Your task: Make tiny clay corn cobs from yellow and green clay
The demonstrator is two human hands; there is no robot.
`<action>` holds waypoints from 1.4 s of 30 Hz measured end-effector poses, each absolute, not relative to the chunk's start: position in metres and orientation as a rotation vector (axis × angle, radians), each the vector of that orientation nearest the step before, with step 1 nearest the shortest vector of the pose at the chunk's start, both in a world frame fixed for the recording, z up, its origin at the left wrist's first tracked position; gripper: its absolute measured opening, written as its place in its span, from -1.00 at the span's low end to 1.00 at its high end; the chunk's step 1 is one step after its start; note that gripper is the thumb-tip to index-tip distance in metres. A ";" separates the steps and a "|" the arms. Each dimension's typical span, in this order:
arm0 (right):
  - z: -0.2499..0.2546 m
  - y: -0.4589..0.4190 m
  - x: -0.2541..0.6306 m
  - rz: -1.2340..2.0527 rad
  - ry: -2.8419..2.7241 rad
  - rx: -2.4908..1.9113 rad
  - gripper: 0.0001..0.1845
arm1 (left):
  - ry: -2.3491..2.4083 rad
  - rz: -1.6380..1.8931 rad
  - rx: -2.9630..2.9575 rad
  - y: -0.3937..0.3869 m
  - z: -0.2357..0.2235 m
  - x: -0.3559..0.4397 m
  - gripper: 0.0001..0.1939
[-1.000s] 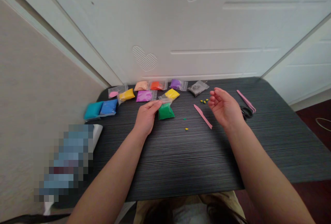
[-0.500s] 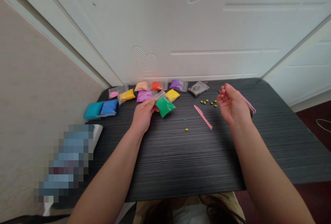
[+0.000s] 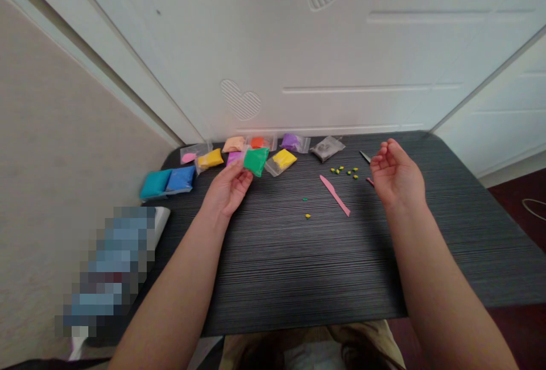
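My left hand (image 3: 229,188) is closed on the end of a small clear bag of green clay (image 3: 256,161), held up over the back left of the table. Behind it, a magenta clay bag (image 3: 234,157) is partly covered. My right hand (image 3: 396,175) is turned palm up above the right side, fingers loosely curled and no object visible in the palm. Scissors (image 3: 365,157) lie partly hidden behind that hand. Between the hands rest a pink plastic knife (image 3: 335,194), several tiny yellow-and-green pieces (image 3: 338,171), a lone yellow piece (image 3: 307,216) and a green speck (image 3: 304,199).
Bags of yellow (image 3: 284,159), purple (image 3: 290,142), grey (image 3: 327,147), orange (image 3: 258,142), peach (image 3: 234,143) and blue clay (image 3: 180,179) line the back and left of the dark table (image 3: 307,279). A blurred-out object (image 3: 113,264) sits at the left edge. A white panel (image 3: 273,45) rises behind.
My left hand has moved left and slightly up with the green clay bag, uncovering more of the yellow bag. My right hand has shifted a little right, exposing more of the scissors.
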State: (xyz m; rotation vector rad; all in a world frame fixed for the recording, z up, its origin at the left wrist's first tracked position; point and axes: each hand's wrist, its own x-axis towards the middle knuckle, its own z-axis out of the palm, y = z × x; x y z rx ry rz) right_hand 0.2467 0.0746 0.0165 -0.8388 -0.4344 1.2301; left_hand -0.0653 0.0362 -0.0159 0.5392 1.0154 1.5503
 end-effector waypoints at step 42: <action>0.012 0.069 0.227 1.295 -0.626 -0.844 -0.83 | 1.409 1.525 0.854 0.034 -0.026 -0.068 -0.69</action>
